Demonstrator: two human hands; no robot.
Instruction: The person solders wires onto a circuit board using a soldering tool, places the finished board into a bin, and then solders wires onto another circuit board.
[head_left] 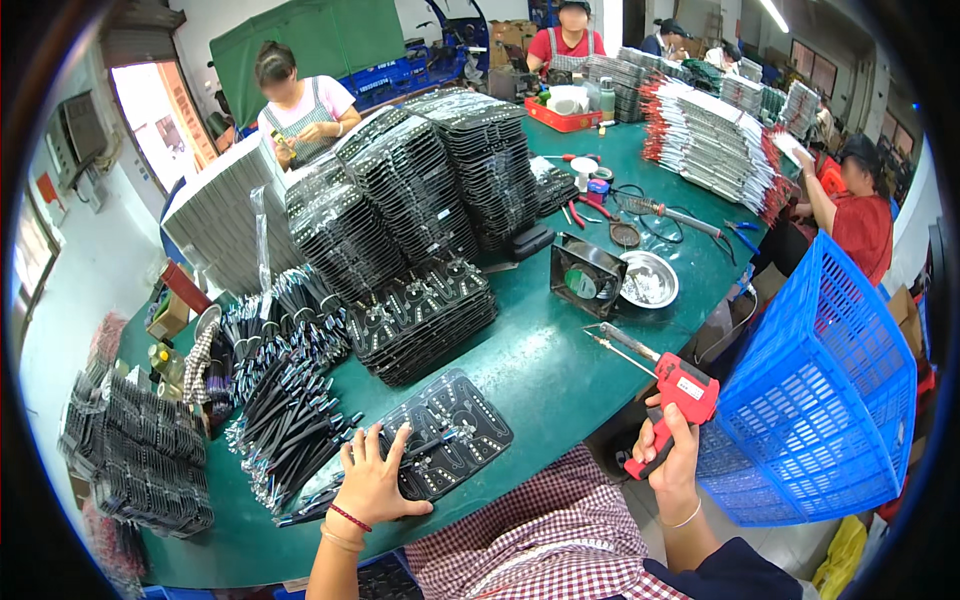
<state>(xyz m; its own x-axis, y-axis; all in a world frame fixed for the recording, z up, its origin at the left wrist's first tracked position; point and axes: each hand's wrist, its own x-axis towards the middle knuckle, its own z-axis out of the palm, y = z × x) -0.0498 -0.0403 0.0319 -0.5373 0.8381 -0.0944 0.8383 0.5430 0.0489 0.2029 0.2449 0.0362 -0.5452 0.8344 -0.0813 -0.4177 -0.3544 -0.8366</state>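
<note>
My left hand rests with fingers spread at the near left edge of a flat black circuit board. On that board lies a dark cable with a bare-wired end, near my fingertips. A bundle of black cables with stripped, coloured wire ends sits just left of the hand. In my right hand is a red and black soldering gun, gripped by its handle beyond the table's edge. Its thin metal tips point up and left over the green table.
Tall stacks of black boards stand behind the work spot. A small fan and a metal bowl are at the right edge of the green table. A blue plastic basket stands at right. Other people work around the table.
</note>
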